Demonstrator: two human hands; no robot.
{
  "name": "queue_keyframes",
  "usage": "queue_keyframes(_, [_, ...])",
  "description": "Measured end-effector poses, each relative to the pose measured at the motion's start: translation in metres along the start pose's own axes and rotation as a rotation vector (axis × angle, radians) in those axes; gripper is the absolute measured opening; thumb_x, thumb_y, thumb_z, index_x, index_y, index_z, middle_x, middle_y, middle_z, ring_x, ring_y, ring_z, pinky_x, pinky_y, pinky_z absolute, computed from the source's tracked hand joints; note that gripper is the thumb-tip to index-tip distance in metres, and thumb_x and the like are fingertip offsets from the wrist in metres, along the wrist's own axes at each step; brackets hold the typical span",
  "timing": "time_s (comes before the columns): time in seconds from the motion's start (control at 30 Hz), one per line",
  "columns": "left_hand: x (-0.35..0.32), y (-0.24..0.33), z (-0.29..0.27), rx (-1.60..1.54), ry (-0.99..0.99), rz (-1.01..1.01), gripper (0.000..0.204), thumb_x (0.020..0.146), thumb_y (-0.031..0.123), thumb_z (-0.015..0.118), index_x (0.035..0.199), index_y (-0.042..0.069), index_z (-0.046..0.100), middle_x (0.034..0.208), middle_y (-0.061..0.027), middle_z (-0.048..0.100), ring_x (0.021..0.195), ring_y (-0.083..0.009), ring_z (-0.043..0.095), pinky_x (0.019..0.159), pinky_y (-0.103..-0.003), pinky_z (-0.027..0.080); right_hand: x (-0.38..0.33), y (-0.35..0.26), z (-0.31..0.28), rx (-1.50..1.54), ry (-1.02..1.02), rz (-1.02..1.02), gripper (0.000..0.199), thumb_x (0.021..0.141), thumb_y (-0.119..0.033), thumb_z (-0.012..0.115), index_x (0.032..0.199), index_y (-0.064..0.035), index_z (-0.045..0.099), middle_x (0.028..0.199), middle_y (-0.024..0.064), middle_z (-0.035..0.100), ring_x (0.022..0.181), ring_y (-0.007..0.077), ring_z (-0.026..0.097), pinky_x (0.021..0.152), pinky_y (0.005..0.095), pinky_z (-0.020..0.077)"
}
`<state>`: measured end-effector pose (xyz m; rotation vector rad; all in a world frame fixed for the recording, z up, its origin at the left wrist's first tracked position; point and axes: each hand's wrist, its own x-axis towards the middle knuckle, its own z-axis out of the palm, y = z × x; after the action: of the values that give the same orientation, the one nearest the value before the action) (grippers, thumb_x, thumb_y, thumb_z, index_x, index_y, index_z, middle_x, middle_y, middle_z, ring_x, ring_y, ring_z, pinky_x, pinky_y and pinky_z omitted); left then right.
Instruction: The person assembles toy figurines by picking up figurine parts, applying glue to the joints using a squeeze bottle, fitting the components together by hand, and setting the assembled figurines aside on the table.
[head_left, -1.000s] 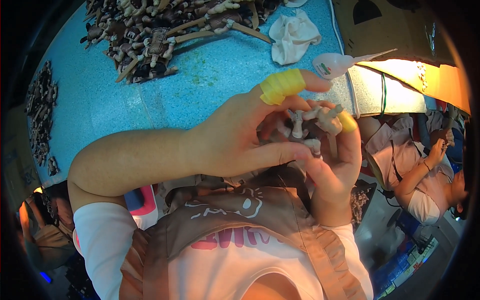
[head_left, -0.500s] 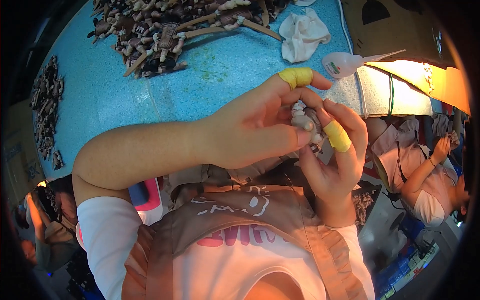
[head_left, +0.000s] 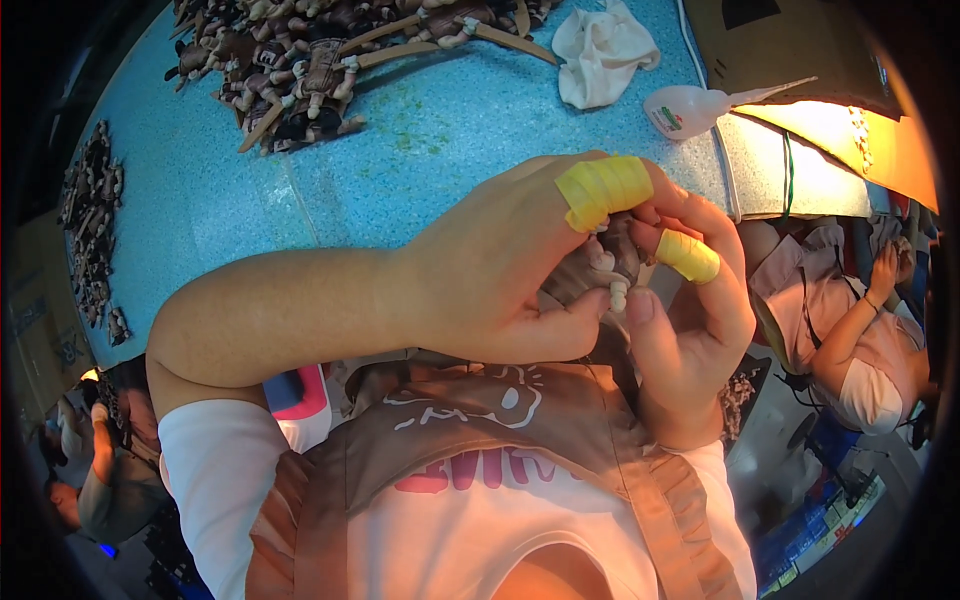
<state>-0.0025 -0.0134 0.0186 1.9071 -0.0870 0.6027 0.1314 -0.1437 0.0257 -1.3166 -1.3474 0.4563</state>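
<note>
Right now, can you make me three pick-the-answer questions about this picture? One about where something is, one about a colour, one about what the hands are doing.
1. Where is the white cloth?
A. on the blue table, far side
B. on the person's lap
C. in the left hand

2. What colour is the tape on the fingers?
A. red
B. yellow
C. green

3. What are the hands doing?
A. resting flat on the table
B. both holding one small brown and white piece
C. hanging apart, holding nothing

Answers:
1. A, it lies on the blue table beside the squeeze bottle.
2. B, yellow tape wraps the fingers.
3. B, the left hand and right hand close round the small piece.
</note>
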Motion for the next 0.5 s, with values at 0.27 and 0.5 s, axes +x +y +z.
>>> queue_keyframes(0.27, [-0.0007,-0.0020,0.0081,0.146,0.104,0.172,0.060,0.062,-0.002,0.062,0.120,0.002,0.045,0.109,-0.0142,0.053,0.094,-0.0284,0.056,0.078,-0.036,0.047,-0.0028,-0.0004,0.0034,-0.102,0.049,-0.076,0.035,0.065,0.003,0.063,0.098,0.0075,0.055,0.108,0.0245,0.053,0.091,0.0277,0.060,0.078,0.0335,0.0513])
queue_keyframes(0.5, [-0.0008,-0.0013,0.0048,0.050,0.060,0.197,0.056,0.064,0.002,0.059,0.118,0.003,0.047,0.109,-0.0156,0.053,0.094,-0.0321,0.056,0.080,-0.039,0.047,-0.0062,-0.0048,0.0030,-0.221,0.068,-0.115,0.032,0.064,0.001,0.065,0.094,0.0079,0.057,0.109,0.0253,0.053,0.090,0.0283,0.061,0.075,0.0336,0.0521])
